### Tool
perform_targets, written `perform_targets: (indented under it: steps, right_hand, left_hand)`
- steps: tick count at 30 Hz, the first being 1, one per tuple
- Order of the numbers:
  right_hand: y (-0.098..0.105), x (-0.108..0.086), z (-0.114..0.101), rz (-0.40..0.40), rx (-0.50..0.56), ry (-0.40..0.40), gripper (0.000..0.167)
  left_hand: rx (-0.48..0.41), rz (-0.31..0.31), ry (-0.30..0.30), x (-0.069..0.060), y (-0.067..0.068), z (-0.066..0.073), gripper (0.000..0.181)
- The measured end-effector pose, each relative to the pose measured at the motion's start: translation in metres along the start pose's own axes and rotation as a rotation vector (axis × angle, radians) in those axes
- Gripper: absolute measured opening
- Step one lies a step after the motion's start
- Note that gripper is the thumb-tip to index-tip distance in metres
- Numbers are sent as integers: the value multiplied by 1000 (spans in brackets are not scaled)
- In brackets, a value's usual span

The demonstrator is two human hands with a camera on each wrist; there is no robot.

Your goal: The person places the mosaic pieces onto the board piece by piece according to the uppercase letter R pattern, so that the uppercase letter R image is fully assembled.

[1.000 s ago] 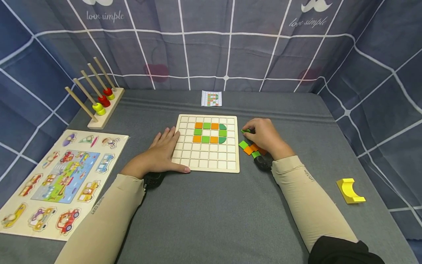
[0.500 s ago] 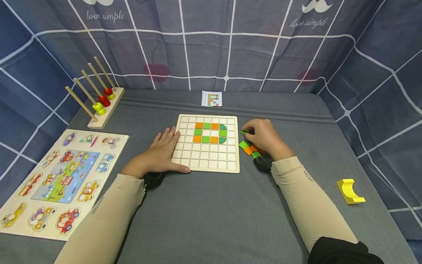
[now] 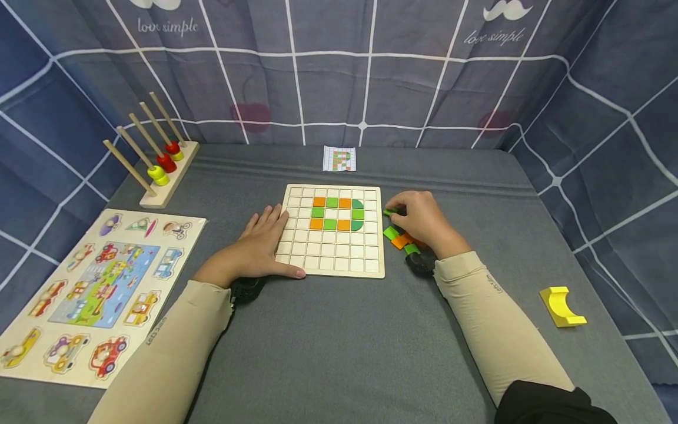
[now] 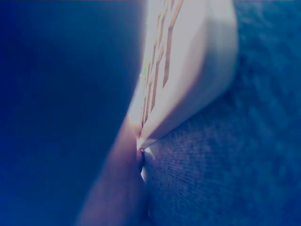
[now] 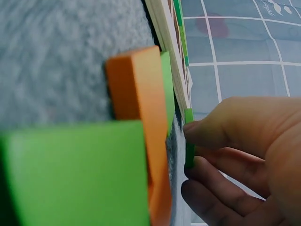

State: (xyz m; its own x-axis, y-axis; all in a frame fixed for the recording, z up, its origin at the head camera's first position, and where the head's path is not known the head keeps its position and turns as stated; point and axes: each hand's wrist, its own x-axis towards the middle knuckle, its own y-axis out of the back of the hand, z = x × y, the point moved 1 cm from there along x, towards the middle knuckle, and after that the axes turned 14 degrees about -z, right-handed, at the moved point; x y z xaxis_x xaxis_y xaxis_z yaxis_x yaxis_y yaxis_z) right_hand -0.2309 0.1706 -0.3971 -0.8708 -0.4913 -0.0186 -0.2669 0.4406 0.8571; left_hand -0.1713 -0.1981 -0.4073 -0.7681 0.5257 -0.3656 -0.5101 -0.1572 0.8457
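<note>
A wooden grid board (image 3: 328, 250) lies mid-table, with orange, green and dark green pieces set in a ring in its upper part. My left hand (image 3: 254, 244) rests along the board's left edge, fingers straight, thumb at the lower edge. Just right of the board, my right hand (image 3: 426, 221) pinches a green piece (image 3: 390, 211) between thumb and fingers; the right wrist view shows this green piece (image 5: 189, 141) beside the board's edge. Loose green and orange pieces (image 3: 399, 241) lie below that hand, partly hidden by it.
A small patterned card (image 3: 339, 159) lies behind the board. At the left are a wooden peg stand (image 3: 172, 182) with red and yellow-green rings and a vehicle puzzle board (image 3: 172, 235). A yellow curved block (image 3: 561, 307) sits at the right. A grid-patterned curtain (image 3: 333, 88) stands behind.
My right hand has shifted slightly left with the green piece, closer to the board's right edge. My left hand has stayed in place.
</note>
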Motion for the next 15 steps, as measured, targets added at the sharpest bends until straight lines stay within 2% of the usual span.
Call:
perform_targets:
  steps: [9, 15]
  right_hand:
    - [0, 0, -10, -4, 30, 6, 19]
    - [-1, 3, -16, 1, 20, 42, 16]
  left_hand:
    - [-8, 0, -3, 1, -1, 0, 147]
    - [-12, -1, -7, 0, 0, -1, 146]
